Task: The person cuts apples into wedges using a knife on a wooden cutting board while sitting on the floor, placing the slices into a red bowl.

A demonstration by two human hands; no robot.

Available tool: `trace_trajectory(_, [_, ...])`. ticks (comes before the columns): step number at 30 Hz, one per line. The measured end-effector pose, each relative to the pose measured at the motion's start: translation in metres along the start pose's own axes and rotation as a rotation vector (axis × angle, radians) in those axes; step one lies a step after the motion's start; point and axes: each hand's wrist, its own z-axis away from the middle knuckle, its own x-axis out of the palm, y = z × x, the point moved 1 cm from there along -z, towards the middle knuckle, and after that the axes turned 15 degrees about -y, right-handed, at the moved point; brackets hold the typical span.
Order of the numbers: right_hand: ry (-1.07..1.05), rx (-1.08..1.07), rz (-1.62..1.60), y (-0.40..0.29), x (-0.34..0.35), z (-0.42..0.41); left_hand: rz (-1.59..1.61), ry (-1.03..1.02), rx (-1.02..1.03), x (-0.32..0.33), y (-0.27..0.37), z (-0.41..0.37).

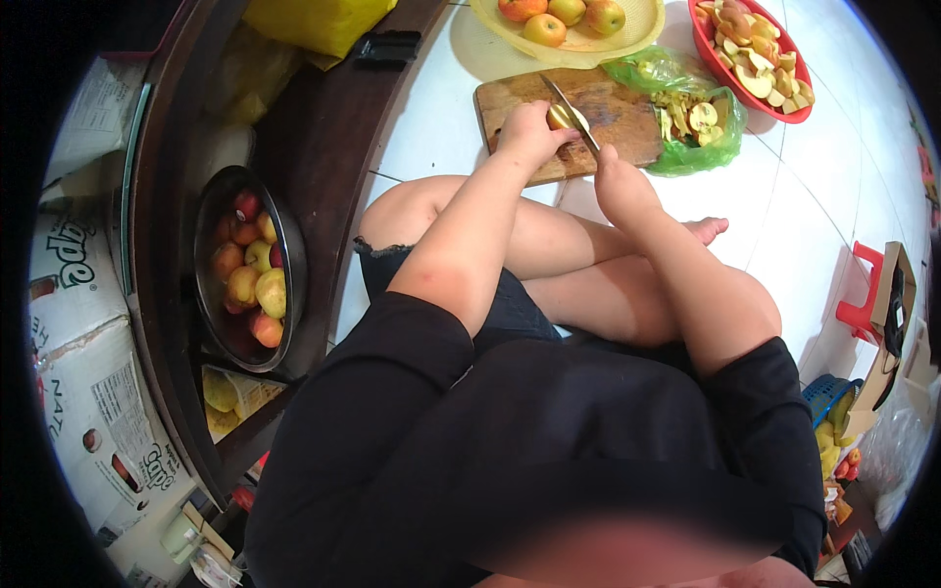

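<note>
On a worn wooden cutting board [625,121], my left hand [531,134] holds a cut apple piece [561,116] with its pale flesh showing. My right hand [623,184] grips a knife [566,103], whose handle is mostly hidden in the fist. The blade slants up and left across the apple piece, close to the left fingers; whether it has entered the flesh cannot be told. Beside the board's right edge lies an open green plastic bag [724,151] with apple scraps and cut slices [703,115] in it.
A yellow plastic basket [581,55] with several whole apples stands beyond the board. At upper right is a red basin [798,114] full of cut apple pieces. A dark bowl of apples [294,294] sits on dark wooden furniture at left. A red stool [856,316] stands at right.
</note>
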Motion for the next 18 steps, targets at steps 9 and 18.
trace_trajectory(9, [-0.022,0.004,-0.003,-0.001,0.001,-0.001,-0.012,-0.047,-0.067,-0.005,0.001,0.002])
trace_trajectory(18, [-0.024,-0.062,0.052,0.005,-0.008,0.017,-0.001,-0.033,-0.034,-0.009,0.006,0.01])
